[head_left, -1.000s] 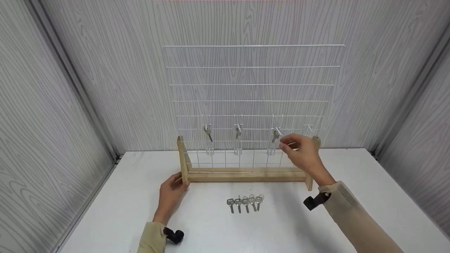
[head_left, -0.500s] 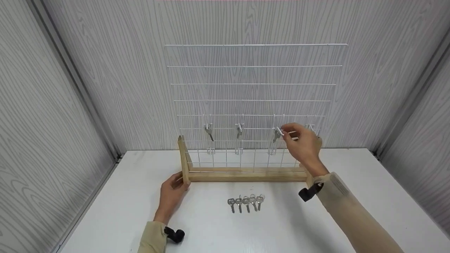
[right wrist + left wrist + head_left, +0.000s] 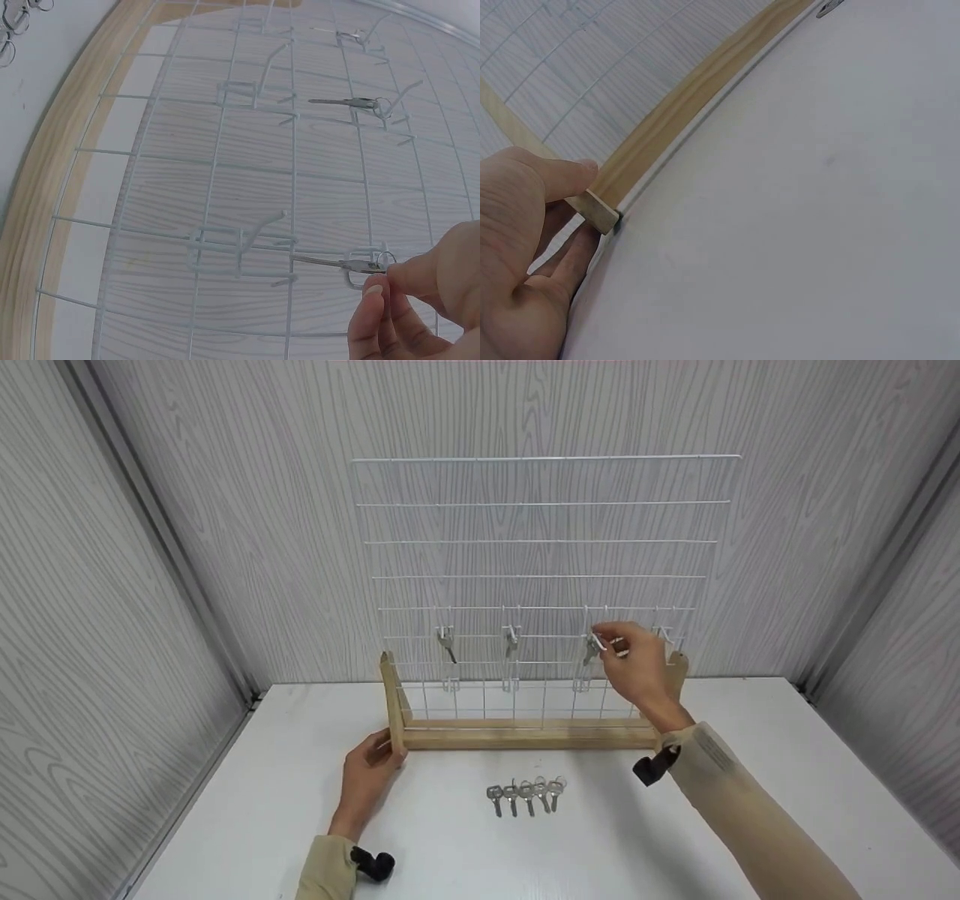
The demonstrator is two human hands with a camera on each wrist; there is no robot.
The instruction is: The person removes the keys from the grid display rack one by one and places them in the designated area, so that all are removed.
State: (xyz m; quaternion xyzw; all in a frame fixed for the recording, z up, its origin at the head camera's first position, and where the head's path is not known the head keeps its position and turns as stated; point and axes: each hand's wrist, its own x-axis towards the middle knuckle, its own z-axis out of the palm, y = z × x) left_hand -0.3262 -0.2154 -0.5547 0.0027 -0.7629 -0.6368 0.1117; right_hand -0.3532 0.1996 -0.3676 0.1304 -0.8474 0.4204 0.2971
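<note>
A white wire grid [image 3: 540,577] stands in a wooden base [image 3: 517,740]. My left hand [image 3: 369,769] grips the foot of the left wooden leg [image 3: 600,213], thumb on one side and fingers on the other. My right hand [image 3: 636,666] is at the third upper hook from the left, where thumb and fingertip pinch a key [image 3: 361,265] at its ring. That hook's tip is partly behind the fingers in the right wrist view. Two other keys, one on the left hook [image 3: 447,642] and one on the second hook [image 3: 511,640], hang by their rings.
Several keys [image 3: 528,790] with rings lie in a row on the white table [image 3: 450,855] in front of the base. Lower hooks [image 3: 262,225] hold no keys. The far right upper hook [image 3: 663,631] is partly behind my right hand. Grey wood-patterned walls enclose the table.
My right hand has risen from below the third hook and moved slightly left, its fingertips now at the key's ring. The left hand keeps its grip on the wooden leg.
</note>
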